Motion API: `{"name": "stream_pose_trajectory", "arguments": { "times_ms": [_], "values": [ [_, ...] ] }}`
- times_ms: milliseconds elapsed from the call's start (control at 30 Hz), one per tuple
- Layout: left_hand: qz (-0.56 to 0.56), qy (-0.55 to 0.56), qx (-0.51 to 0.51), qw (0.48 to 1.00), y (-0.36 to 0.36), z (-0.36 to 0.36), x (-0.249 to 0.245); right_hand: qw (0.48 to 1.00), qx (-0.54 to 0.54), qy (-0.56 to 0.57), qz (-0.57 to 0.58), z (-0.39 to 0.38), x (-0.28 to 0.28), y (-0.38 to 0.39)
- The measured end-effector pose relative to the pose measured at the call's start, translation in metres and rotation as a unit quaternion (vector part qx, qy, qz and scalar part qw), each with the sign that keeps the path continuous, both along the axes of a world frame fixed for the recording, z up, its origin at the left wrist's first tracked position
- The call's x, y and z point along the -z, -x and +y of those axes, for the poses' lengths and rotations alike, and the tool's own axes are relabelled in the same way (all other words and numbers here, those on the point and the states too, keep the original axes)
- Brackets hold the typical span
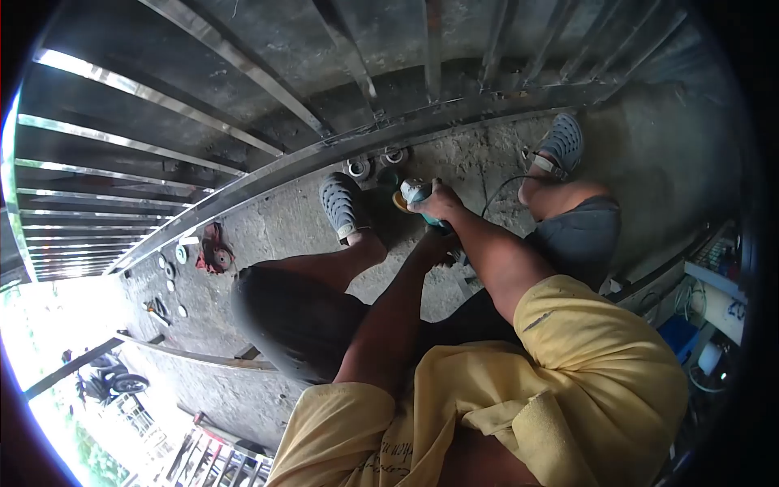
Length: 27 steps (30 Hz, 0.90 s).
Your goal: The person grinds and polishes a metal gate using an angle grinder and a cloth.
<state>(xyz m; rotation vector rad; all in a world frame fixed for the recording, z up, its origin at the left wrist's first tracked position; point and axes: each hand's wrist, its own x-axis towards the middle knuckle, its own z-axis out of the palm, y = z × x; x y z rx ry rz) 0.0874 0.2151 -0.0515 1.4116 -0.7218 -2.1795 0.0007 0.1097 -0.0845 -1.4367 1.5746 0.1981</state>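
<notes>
My right hand [438, 201] is closed around the front of a teal angle grinder [425, 209], near its silver head. A yellowish disc [400, 201] shows at the head's left side. Lower down, my left hand [439, 243] is at the rear of the grinder's body; its fingers are dark and partly hidden, but they appear wrapped around it. A dark cord [497, 193] curves beside my right forearm. The grinder is held low between my two feet, close to the concrete floor [479, 154].
A metal frame with long bars [243, 65] spans the far side. Round discs [357, 168] lie by my left shoe [341, 203]. A red cloth-like item [214, 250] and small discs [181, 254] are farther left. Cluttered shelving [714, 300] stands right; a motorcycle [109, 380] is outside.
</notes>
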Motion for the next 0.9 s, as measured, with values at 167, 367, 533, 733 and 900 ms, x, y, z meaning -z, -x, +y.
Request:
{"name": "stream_pose_trajectory", "arguments": {
  "times_ms": [167,367,533,733,900],
  "values": [
    [-0.129,0.015,-0.031,0.991,-0.001,0.005,0.031,0.998,0.026,0.05,-0.029,0.008,0.033,-0.007],
    [-0.091,-0.038,-0.018,0.995,-0.002,0.003,0.05,0.999,-0.037,0.012,0.013,0.005,0.004,-0.035],
    [-0.078,0.002,0.032,0.996,-0.006,0.006,0.069,0.998,-0.055,0.027,0.023,0.01,0.023,-0.039],
    [-0.075,-0.154,0.215,0.961,0.02,-0.001,0.166,0.996,-0.07,-0.001,0.055,0.006,-0.003,-0.041],
    [-0.066,-0.099,0.095,0.988,-0.003,-0.004,0.04,0.992,-0.037,-0.061,0.108,0.0,-0.011,-0.022]
  ]
}}
